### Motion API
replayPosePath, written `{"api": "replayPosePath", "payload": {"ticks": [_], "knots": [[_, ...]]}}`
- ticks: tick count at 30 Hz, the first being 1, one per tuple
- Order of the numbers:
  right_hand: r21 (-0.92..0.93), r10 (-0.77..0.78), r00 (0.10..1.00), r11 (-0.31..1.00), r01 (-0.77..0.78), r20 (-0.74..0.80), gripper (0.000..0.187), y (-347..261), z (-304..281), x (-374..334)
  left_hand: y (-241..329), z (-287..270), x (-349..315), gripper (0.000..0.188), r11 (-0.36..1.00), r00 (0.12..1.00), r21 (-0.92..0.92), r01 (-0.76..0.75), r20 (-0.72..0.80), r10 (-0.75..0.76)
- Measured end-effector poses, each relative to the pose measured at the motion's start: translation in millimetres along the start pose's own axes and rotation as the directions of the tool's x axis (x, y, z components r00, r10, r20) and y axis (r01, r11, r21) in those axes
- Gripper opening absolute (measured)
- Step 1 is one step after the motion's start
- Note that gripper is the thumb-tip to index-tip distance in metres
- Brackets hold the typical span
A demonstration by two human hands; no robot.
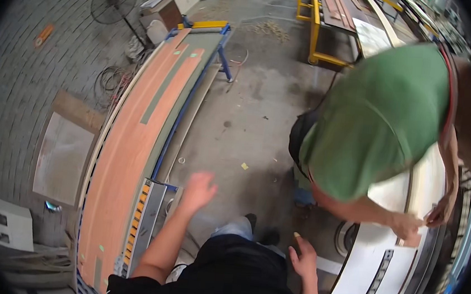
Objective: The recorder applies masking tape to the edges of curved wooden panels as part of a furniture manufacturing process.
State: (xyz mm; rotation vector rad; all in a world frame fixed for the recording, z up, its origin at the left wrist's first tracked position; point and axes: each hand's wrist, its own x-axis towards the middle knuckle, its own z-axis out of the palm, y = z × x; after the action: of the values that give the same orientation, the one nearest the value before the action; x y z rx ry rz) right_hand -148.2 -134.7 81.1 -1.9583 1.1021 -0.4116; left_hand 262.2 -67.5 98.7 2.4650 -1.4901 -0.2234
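Note:
My left hand (199, 191) is over the floor beside the long bench on the left, smeared by motion. Its fingers look loosely spread, with nothing visible in them. Low on the right, my right hand (305, 258) hangs beside the white-topped bench (340, 293). A small yellowish thing (296, 235) shows at its fingertips, too small to name. Long reddish wood boards (118, 176) lie on the left bench, several bearing small green marks. Neither hand touches the boards.
A co-worker in a green shirt (383, 121) bends over the right bench, both hands on a small piece there. A metal rail with orange blocks (138, 222) edges the left bench. A fan (114, 2), cables (112, 80) and a yellow-framed table (315, 31) stand farther off.

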Motion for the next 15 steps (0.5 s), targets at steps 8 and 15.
{"api": "replayPosePath", "payload": {"ticks": [8,15], "knots": [[0.057,-0.266,0.929,0.964,0.260,0.256,0.042,-48,30,145,-98,-85,-3,0.048,0.898,0.925,0.221,0.380,-0.090,-0.369],[0.286,-0.270,0.910,0.941,0.180,0.315,0.046,-147,92,312,-140,-34,120,0.050,0.961,0.968,-0.141,0.238,0.119,-0.222]]}}
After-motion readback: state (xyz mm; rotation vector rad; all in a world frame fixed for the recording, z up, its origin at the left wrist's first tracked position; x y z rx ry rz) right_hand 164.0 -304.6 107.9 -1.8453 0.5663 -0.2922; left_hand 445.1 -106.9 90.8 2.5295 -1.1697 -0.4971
